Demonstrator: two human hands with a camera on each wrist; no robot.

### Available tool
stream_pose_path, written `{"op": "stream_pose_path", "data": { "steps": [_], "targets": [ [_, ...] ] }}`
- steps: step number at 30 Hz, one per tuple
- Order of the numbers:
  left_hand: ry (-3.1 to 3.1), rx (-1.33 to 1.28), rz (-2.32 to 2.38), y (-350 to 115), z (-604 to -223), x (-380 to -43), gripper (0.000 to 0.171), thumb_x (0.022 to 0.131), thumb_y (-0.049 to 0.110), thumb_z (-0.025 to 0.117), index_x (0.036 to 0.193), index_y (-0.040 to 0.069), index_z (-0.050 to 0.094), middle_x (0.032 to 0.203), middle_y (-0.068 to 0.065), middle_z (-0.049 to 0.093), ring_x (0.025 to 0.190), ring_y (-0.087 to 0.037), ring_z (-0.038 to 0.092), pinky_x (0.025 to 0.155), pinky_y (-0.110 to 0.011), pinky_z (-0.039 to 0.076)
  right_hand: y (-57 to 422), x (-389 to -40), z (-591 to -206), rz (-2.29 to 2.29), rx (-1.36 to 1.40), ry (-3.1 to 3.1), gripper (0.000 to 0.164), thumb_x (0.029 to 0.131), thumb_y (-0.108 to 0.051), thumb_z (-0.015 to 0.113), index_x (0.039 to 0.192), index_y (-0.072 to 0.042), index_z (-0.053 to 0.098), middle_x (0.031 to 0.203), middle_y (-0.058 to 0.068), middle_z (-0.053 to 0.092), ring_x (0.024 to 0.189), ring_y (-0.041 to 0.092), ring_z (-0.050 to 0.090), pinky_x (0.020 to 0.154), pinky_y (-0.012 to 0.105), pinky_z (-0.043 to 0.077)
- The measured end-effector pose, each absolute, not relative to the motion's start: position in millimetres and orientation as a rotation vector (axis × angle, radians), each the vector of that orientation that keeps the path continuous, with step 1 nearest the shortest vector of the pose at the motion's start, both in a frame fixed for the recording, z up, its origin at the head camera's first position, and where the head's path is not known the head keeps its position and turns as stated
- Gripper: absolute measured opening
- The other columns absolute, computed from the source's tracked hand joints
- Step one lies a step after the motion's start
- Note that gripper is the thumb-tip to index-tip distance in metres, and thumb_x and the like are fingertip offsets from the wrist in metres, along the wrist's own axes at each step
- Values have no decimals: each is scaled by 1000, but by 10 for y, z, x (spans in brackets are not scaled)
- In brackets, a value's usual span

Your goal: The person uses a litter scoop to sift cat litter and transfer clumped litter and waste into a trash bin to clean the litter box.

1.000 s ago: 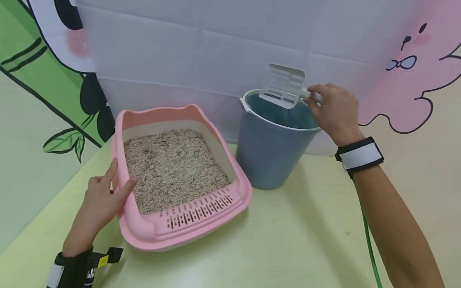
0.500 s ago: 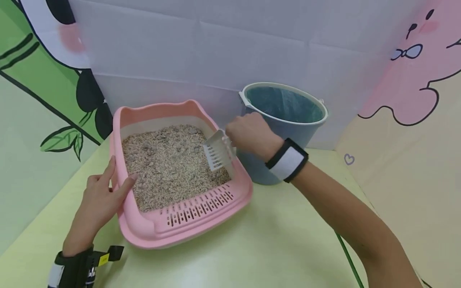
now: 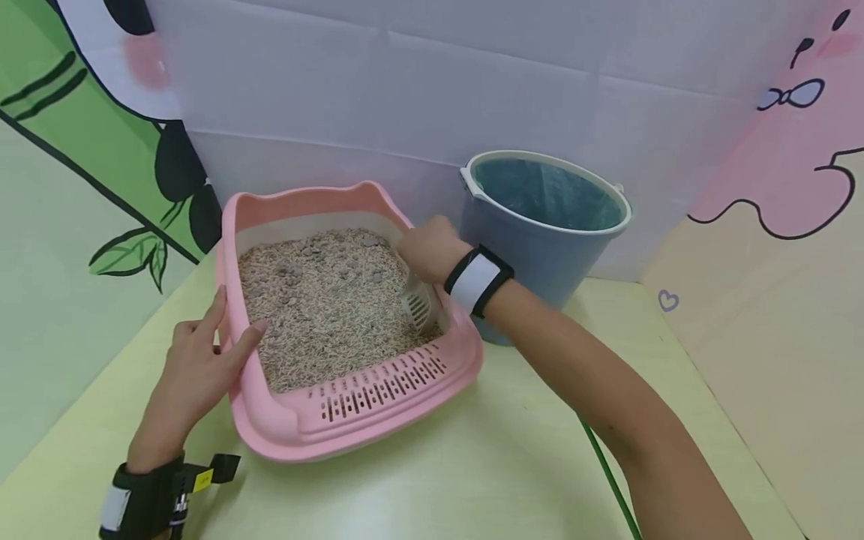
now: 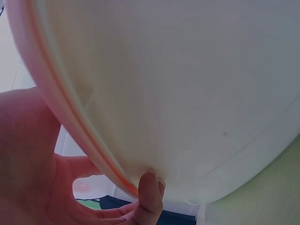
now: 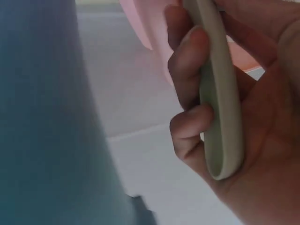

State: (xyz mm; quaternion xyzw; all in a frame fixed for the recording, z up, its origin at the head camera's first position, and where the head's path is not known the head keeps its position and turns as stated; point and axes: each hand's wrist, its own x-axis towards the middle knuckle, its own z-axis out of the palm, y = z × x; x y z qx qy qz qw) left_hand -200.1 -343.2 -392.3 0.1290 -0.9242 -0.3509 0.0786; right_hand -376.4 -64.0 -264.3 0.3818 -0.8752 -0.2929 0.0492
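Note:
A pink-rimmed litter box (image 3: 351, 416) with a pale inner wall holds grainy cat litter (image 3: 324, 322) with several grey clumps. My left hand (image 3: 202, 367) grips its left rim, thumb on top; in the left wrist view the fingers (image 4: 149, 192) curl under the rim against the white outer side. With my right hand (image 3: 432, 251) I hold a pale slotted litter scoop (image 3: 420, 306), its blade down at the litter along the box's right wall. The right wrist view has the fingers wrapped round the scoop's handle (image 5: 225, 117).
A blue-grey bucket (image 3: 533, 255) with a white rim and a bag-like lining stands right behind the box, close to my right wrist. White sheeting (image 3: 405, 97) rises behind both. A green cord (image 3: 610, 476) runs below my right forearm over the pale yellow table (image 3: 513, 465).
My right hand has brought the scoop from over the bucket leftward and down into the litter box. The left hand keeps its grip on the rim. The head view has shifted slightly.

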Motion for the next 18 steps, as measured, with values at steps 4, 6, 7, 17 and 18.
{"op": "stream_pose_path", "data": {
  "steps": [4, 6, 7, 17, 18],
  "targets": [
    [-2758, 395, -1052, -3427, -3911, -1999, 94, 103, 66, 47, 168, 26, -7, 145, -50, 23, 108, -58, 46, 64, -40, 49, -509, -3864, -2608, -661, 1293, -2753, 10, 93, -20, 77, 89, -15, 69, 80, -5, 60, 71, 13, 53, 73, 39, 55],
    [-2753, 394, -1057, -3425, -3911, -1999, 93, 103, 66, 47, 168, 27, -7, 145, -50, 23, 108, -59, 46, 64, -40, 49, -470, -3895, -2615, -559, 1328, -2791, 21, 90, -23, 81, 77, -18, 65, 72, -7, 57, 67, 11, 50, 66, 35, 49],
    [-2751, 395, -1060, -3423, -3913, -1999, 93, 103, 66, 47, 168, 27, -7, 145, -50, 23, 109, -59, 45, 64, -41, 49, -456, -3910, -2626, -517, 1338, -2811, 30, 90, -25, 83, 71, -20, 60, 67, -9, 51, 64, 10, 46, 63, 33, 44],
    [-2771, 396, -1046, -3426, -3930, -2007, 94, 103, 66, 46, 168, 24, -6, 146, -50, 22, 111, -60, 45, 66, -42, 50, -393, -3992, -2738, -302, 1325, -2917, 49, 94, -31, 80, 57, -22, 49, 59, -10, 37, 58, 10, 37, 56, 29, 30],
    [-2768, 395, -1046, -3422, -3928, -2009, 94, 103, 66, 46, 168, 24, -6, 146, -50, 23, 111, -60, 45, 66, -42, 50, -398, -3989, -2751, -269, 1327, -2920, 43, 94, -31, 79, 60, -22, 56, 62, -10, 44, 60, 10, 41, 57, 29, 32]
  ]
}}
